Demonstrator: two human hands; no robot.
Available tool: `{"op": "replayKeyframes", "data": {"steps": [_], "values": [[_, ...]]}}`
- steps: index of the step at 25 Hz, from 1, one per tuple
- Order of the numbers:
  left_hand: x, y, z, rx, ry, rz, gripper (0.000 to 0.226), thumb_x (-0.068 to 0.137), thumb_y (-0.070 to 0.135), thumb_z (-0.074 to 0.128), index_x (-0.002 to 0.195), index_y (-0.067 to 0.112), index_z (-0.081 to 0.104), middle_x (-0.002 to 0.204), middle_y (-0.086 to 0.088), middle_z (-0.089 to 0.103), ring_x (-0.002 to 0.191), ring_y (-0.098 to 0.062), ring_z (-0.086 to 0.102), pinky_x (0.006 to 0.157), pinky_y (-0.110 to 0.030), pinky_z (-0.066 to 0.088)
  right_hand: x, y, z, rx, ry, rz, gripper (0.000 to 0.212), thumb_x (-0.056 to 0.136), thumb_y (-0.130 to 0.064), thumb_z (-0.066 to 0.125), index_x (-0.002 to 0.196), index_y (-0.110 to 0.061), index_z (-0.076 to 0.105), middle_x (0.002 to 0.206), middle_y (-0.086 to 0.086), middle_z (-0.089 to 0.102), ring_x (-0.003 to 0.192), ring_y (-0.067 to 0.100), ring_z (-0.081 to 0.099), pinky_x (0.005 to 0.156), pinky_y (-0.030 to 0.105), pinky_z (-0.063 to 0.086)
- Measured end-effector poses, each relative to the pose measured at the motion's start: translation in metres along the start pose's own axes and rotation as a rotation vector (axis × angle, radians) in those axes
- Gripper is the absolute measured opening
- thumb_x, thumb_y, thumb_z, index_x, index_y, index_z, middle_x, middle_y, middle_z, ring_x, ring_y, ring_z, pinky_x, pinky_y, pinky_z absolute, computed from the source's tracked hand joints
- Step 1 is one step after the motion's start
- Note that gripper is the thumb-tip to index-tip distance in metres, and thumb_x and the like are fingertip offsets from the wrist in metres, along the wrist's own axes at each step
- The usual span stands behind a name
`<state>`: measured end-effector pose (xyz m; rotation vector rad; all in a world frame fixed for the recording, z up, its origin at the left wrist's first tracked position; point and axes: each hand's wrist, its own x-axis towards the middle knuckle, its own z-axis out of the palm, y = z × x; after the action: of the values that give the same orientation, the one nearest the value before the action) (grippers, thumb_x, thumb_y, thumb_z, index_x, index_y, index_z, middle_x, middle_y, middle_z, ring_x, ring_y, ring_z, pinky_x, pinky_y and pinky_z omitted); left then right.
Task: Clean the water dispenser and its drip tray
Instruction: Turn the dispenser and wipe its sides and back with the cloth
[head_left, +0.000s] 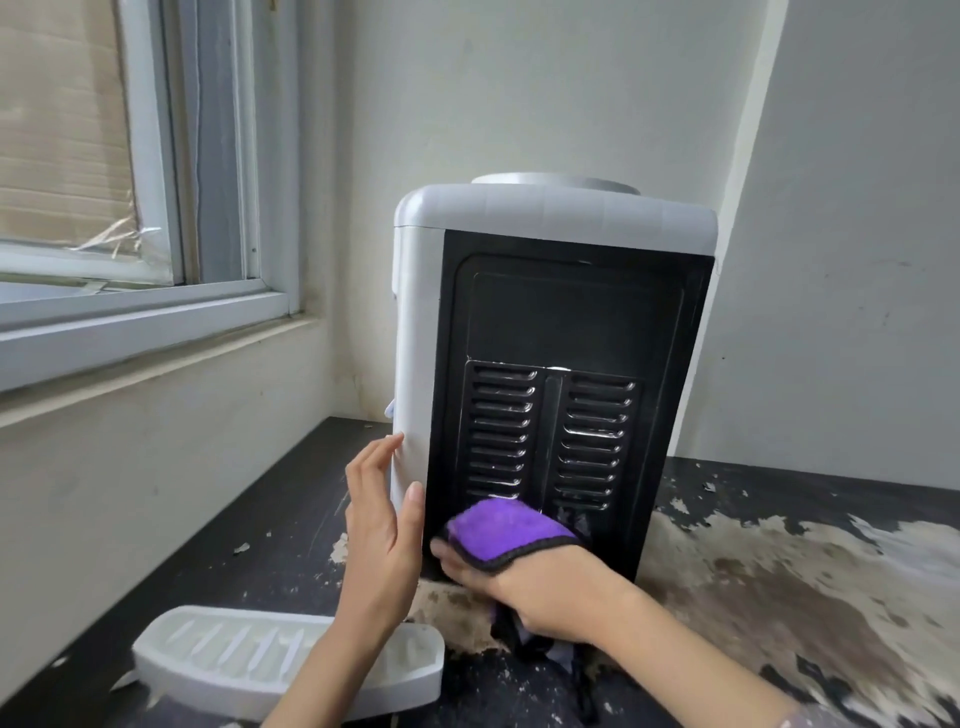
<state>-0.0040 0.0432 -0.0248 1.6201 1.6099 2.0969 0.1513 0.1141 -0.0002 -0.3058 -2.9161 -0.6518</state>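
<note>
My right hand (540, 592) grips a purple microfibre cloth with a black stitched edge (506, 530) and presses it against the lower part of the black back panel (566, 312). The fingers are curled around the cloth; the thumb lies under its black edge, and some loose folds of the cloth hang down below the palm. The cloth covers the bottom of the left column of ventilation slots (501, 431).

My left hand (384, 530) is open, with the fingers straight and close together. The fingertips touch the white side of the machine at its rear left corner, and the thumb lies along the edge where the white side meets the black panel. The two hands are near each other but do not touch.

The white tabletop water dispenser with a rounded top and a grey bottle collar (556, 208) stands upright on the dark, worn table with peeling surface (779, 571), its back turned to me. It stands near the corner of the white walls.

The white plastic drip tray with a slotted grille (234, 654) lies on the table in front of the dispenser, to the left, partly hidden under my left forearm. It is apart from the dispenser.

A window with a grey frame (208, 208) is on the left wall, above the table.
</note>
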Motion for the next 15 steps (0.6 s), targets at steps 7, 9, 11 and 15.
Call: {"op": "replayKeyframes", "data": {"steps": [7,9,11,15], "values": [[0.001,0.004,0.002,-0.005,0.008,0.008,0.043,0.085,0.060,0.029,0.126,0.050,0.032,0.131,0.031,0.025,0.130,0.002,0.032,0.112,-0.041,0.026,-0.006,0.019,-0.039,-0.107,0.526,-0.034,0.042,0.098,0.003,0.031,0.125,-0.010,0.060,0.141,0.003,0.049,0.117,0.011,0.058,0.086,0.018,0.050],[0.001,0.005,0.003,-0.001,0.005,-0.001,0.042,0.085,0.060,0.028,0.125,0.050,0.032,0.131,0.032,0.025,0.129,0.003,0.032,0.111,-0.040,0.026,0.010,0.033,-0.065,-0.178,0.675,0.072,0.029,0.094,-0.001,0.050,0.119,-0.007,0.062,0.140,0.003,0.051,0.110,0.011,0.062,0.080,0.022,0.055],[0.001,0.004,0.002,0.007,0.003,-0.003,0.041,0.085,0.059,0.028,0.125,0.051,0.032,0.130,0.032,0.026,0.128,0.005,0.032,0.110,-0.038,0.026,0.028,0.048,-0.083,-0.227,0.718,0.187,0.040,0.086,0.000,0.059,0.126,-0.006,0.059,0.140,0.003,0.051,0.109,0.013,0.062,0.080,0.026,0.056],[0.000,0.002,0.002,0.024,0.015,0.012,0.045,0.084,0.059,0.029,0.126,0.044,0.035,0.131,0.029,0.027,0.127,0.009,0.031,0.106,-0.032,0.025,0.038,0.051,-0.070,-0.139,0.636,0.279,0.060,0.083,-0.003,0.048,0.142,-0.009,0.041,0.142,0.001,0.048,0.095,0.016,0.068,0.063,0.031,0.059]]}}
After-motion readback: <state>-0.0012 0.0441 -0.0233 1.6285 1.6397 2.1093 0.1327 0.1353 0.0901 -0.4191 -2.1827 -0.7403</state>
